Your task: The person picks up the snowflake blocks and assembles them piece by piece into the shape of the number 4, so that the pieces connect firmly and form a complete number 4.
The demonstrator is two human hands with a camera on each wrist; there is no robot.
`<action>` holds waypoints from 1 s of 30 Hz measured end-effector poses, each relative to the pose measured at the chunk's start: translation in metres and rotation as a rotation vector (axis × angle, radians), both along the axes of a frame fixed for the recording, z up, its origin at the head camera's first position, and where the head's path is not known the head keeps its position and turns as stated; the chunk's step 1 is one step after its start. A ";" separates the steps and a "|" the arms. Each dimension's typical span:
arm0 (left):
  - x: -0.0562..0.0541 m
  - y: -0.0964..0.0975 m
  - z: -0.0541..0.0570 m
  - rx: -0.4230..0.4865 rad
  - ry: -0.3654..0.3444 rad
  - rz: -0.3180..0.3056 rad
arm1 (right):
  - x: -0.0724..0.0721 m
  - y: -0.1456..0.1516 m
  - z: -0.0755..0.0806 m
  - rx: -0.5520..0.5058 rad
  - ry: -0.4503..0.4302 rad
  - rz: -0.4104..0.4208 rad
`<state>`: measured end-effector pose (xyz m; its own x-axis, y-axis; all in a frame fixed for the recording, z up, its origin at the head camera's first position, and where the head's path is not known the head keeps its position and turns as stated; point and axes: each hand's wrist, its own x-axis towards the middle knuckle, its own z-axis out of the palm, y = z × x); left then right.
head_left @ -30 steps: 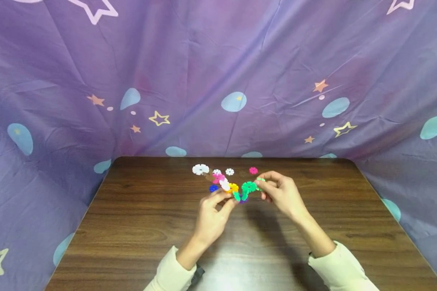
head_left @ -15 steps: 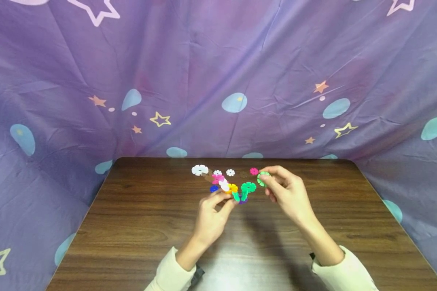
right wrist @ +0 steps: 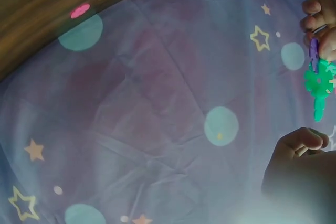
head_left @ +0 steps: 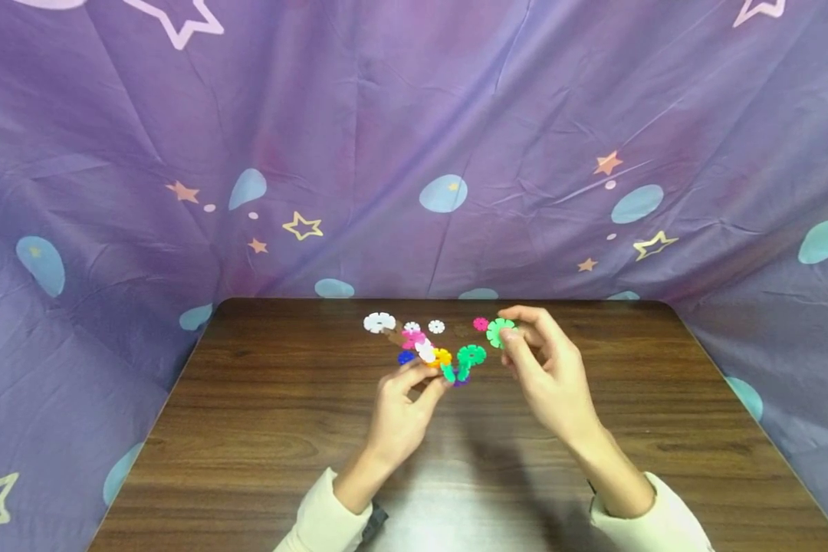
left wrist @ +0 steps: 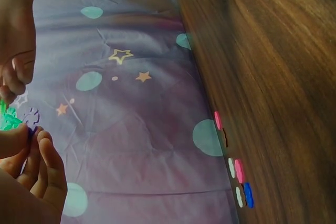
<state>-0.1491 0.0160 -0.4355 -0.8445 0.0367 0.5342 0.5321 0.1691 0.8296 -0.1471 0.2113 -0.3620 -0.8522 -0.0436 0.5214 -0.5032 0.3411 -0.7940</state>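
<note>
In the head view my left hand (head_left: 402,410) grips a string of joined, notched plastic flower discs between thumb and fingers. White, orange (head_left: 443,356), green (head_left: 472,355) and purple discs show in it, and a large white disc (head_left: 379,322) appears at its far left. The fingers hide part of the string. The right hand (head_left: 548,376) pinches a light green flower disc (head_left: 498,332), held apart from the string, up and to its right. From the right wrist, the string's purple disc (right wrist: 314,55) and green disc (right wrist: 317,80) are visible beside the left fingers.
Loose discs lie toward the back of the brown wooden table (head_left: 283,429): pink (head_left: 480,324), white (head_left: 436,326), blue (head_left: 405,357) and a dark brown one (head_left: 461,330). A purple patterned cloth (head_left: 386,138) hangs behind and at both sides.
The right hand has drawn the light green disc away from the string's green disc, up and rightward, and turned it flat toward the head camera. The left hand has barely moved.
</note>
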 end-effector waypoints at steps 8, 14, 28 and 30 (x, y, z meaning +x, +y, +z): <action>0.000 0.001 -0.001 -0.004 0.058 0.000 | 0.007 -0.007 -0.001 0.137 0.170 -0.060; 0.001 0.002 -0.001 -0.009 0.116 -0.003 | 0.008 -0.011 -0.002 0.204 0.231 -0.098; -0.003 0.006 -0.009 0.006 0.212 0.015 | 0.004 -0.014 -0.006 0.464 0.460 -0.144; -0.003 0.007 -0.009 0.027 0.209 0.013 | 0.004 -0.016 -0.005 0.484 0.487 -0.139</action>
